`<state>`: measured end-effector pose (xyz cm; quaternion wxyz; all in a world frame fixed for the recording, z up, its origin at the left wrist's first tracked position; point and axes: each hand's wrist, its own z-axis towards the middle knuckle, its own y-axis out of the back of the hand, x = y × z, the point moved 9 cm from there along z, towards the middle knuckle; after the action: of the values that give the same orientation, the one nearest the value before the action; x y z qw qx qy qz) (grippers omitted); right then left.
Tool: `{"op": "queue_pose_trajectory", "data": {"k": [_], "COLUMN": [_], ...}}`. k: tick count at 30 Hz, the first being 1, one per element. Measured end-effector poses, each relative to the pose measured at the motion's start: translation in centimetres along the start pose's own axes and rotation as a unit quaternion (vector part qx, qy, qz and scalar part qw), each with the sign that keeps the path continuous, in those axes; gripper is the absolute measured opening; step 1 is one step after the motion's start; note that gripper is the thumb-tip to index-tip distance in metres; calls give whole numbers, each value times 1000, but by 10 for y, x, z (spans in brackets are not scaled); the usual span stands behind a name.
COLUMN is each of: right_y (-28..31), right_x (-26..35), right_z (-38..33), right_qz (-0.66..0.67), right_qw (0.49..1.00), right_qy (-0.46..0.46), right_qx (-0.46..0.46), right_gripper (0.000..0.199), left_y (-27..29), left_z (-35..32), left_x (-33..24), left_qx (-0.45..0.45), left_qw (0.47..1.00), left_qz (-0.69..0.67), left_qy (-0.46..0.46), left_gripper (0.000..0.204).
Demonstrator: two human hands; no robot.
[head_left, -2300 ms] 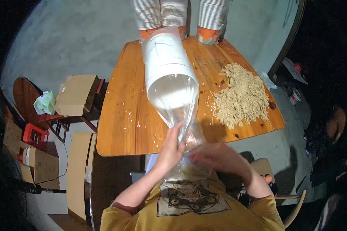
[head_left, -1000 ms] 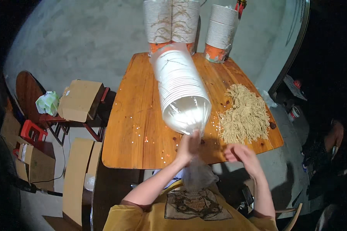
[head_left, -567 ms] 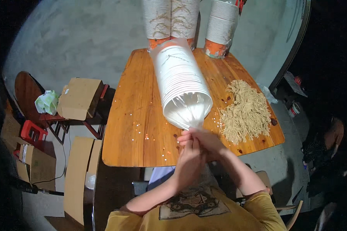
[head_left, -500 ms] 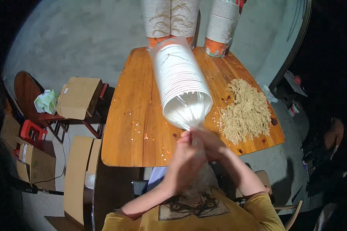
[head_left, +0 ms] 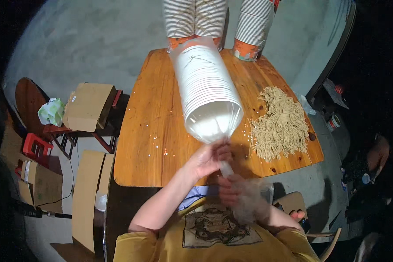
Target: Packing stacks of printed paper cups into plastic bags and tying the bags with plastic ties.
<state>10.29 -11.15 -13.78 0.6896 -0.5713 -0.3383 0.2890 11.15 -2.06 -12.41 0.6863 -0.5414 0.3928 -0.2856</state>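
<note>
Wooden worktop (head_left: 148, 163) carries 1 stack of white tubs (head_left: 207, 81) lying in clear bag (head_left: 216, 132), left of tan string pile (head_left: 279, 126), left hand (head_left: 208, 158) clenched round bag's gathered neck, right hand (head_left: 231, 192) blurred at its tail, can't tell grip.

Dark-edged, fisheye-curved, right hand (head_left: 232, 190) blurred

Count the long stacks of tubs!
4: one tipped stack over the table; behind it stand a left stack, middle stack and right stack. More may be hidden.
</note>
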Motion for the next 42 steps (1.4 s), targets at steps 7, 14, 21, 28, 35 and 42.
{"op": "queue_pose_trajectory", "data": {"k": [7, 14, 21, 28, 35, 42], "right_y": [-6, -48, -200, -176, -160, -168], "right_x": [60, 120, 78, 21, 9, 8], "right_z": [-120, -93, 47, 137, 143, 147], "right_qz": [-469, -695, -911, -944, -893, -875], "right_qw": [786, 611, 321, 88, -38, -162], "right_qy": [30, 120, 258, 71, 21, -8], "right_qx": [-402, -359, 26, 309, 447, 456], "right_gripper": [26, 21, 31, 31, 35, 30], "left_y": [-13, -60, -88, -64, -43, -47], "left_z": [-34, -33, -44, -47, -67, -75], "left_x": [-40, -58, -33, -19, -14, -6], "left_qx": [-325, -202, -131, -93, 45, 74], "left_qw": [836, 452, -212, -356, -446, -504], "left_qz": [442, 857, 947, 923, 879, 858], "left_qy": [6, 142, 202, 117, 162, 60], "left_gripper": [23, 28, 31, 52, 55, 49]}}
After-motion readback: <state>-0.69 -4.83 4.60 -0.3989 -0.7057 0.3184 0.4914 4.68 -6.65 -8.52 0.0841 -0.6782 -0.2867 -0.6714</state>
